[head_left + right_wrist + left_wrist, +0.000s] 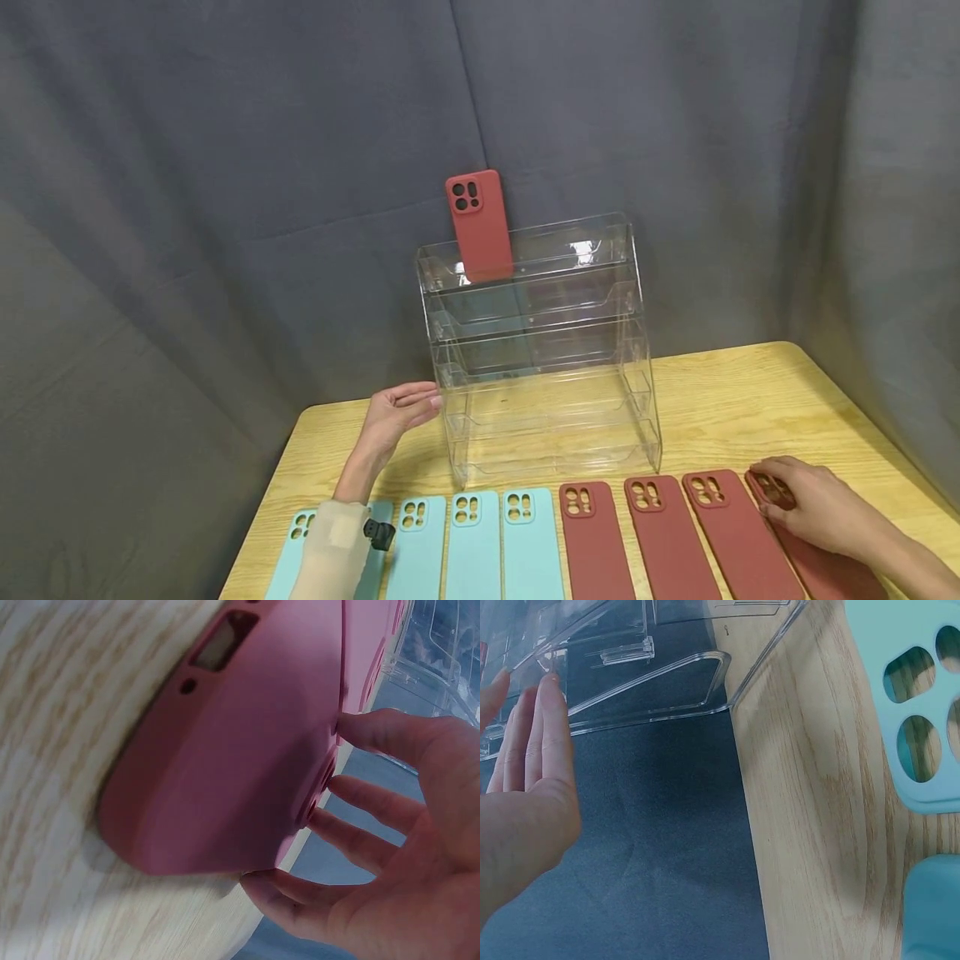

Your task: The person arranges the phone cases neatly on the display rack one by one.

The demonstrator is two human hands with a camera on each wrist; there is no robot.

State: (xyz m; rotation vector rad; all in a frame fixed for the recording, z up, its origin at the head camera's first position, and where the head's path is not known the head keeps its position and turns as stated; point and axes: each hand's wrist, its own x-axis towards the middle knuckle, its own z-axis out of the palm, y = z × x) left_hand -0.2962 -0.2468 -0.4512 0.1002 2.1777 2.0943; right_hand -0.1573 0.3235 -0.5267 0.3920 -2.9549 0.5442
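My left hand (396, 412) is at the left side of a clear tiered rack (540, 462), its fingers fairly straight. In the left wrist view, those fingertips (551, 682) lie close to the rack's side panel; whether they touch it I cannot tell. At the far right of the table, my right hand (825, 507) holds the camera end of a red phone case (832, 571). The right wrist view has the thumb (375, 733) at one edge of this case (247, 750) and fingers at its camera cutouts and end. Another red phone case (483, 237) stands upright in the rack's top tier.
Three more red phone cases (667, 542) lie in a row left of the right hand. Several turquoise phone cases (474, 550) continue that row leftward, partly behind the left sleeve (330, 550). Behind the wooden table (720, 392) hangs a grey curtain (300, 167).
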